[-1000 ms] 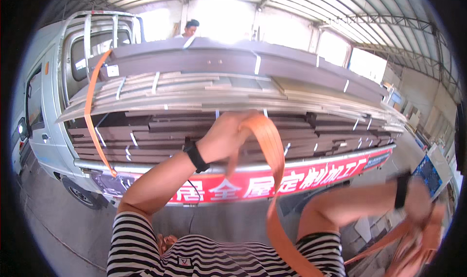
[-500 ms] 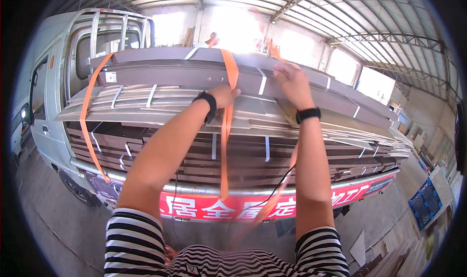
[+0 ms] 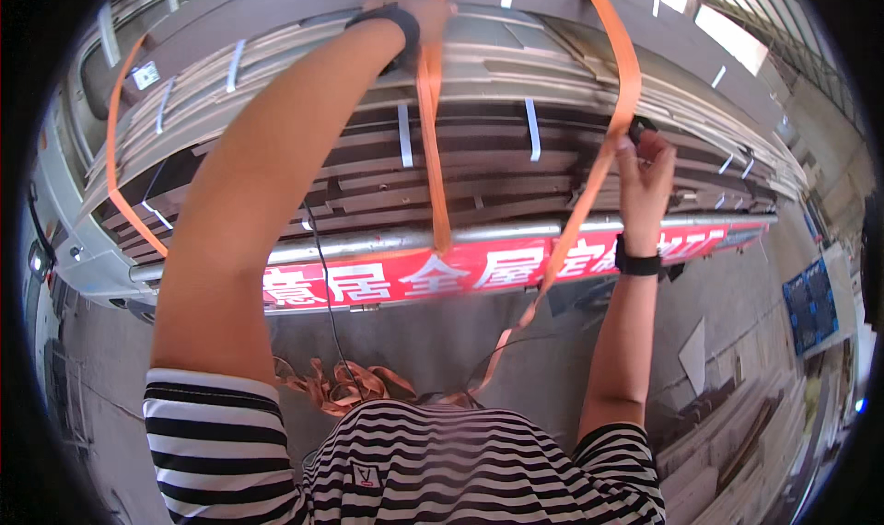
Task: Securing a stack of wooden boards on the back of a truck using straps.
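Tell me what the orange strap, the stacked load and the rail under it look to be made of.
Orange strap: flat woven webbing, likely synthetic; it drapes, folds and piles up limp on the ground.
Stacked load: long thin brown and grey boards, matte, probably wood or composite panelling; the look leaves it open.
Rail: round tube with a bright, silvery sheen, apparently bare metal.

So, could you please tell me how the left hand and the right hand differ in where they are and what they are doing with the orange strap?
The left hand reaches high, onto the top of the stacked boards, at the orange strap hanging straight down; the right hand sits lower, beside the stack, pinching the slanting run. The left arm stretches out far; the right forearm stands nearly upright. Both wear black wristbands.
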### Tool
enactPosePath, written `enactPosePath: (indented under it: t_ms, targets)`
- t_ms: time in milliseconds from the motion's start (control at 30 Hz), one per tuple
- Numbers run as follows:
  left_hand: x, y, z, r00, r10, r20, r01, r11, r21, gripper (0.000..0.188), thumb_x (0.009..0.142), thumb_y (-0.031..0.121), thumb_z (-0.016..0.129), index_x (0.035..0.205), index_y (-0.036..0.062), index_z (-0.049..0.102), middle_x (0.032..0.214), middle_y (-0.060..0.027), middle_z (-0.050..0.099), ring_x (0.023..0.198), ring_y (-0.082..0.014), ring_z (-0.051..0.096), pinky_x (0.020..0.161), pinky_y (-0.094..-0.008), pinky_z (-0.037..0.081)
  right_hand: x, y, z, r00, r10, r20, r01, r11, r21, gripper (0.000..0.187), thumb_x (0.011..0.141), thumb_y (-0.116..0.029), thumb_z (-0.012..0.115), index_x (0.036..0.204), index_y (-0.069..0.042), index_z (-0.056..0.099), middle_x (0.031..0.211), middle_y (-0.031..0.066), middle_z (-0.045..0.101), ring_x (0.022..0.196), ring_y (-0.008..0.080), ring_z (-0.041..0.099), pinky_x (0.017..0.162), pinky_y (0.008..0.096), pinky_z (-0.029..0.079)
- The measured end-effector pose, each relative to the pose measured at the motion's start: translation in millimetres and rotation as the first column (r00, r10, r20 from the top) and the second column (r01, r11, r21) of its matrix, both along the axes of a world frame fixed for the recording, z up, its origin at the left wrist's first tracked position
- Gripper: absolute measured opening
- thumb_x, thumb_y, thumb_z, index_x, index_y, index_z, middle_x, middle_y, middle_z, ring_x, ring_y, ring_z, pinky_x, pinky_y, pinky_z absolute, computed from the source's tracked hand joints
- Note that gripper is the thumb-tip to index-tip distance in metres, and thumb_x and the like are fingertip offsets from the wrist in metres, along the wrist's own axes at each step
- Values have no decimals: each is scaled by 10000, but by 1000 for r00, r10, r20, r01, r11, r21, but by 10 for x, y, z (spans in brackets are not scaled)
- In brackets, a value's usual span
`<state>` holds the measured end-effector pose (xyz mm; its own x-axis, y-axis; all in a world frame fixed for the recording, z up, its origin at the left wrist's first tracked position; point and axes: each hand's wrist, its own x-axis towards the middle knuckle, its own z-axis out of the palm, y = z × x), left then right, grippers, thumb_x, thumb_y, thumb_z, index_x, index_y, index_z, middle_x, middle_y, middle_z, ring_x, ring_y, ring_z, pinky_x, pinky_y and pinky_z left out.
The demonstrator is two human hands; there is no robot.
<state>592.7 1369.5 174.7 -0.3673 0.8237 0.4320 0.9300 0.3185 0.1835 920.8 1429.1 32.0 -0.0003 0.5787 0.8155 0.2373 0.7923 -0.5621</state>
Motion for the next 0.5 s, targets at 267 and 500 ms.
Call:
enactPosePath:
  t_ms: [267,500]
  targets:
    - [-34,144,-93,964,56,-260,-42,997,62,532,954,455,344,1060,19,630,1058,-205,629,987,-353,603,907,-456,431,-9,26,-1094,963,268,24,-241,899,-365,658,727,-204,779,1187,57,389,1016,212,531,868,302,581,770,369,476]
    - [156,83,1,955,217,-202,-246,960,-131,539,930,501,383,1109,50,616,1080,-178,632,1013,-331,605,928,-463,419,-106,-88,-1275,991,112,75,-88,959,-270,315,771,-124,685,910,-7,427,719,175,580,633,340,581,567,379,457]
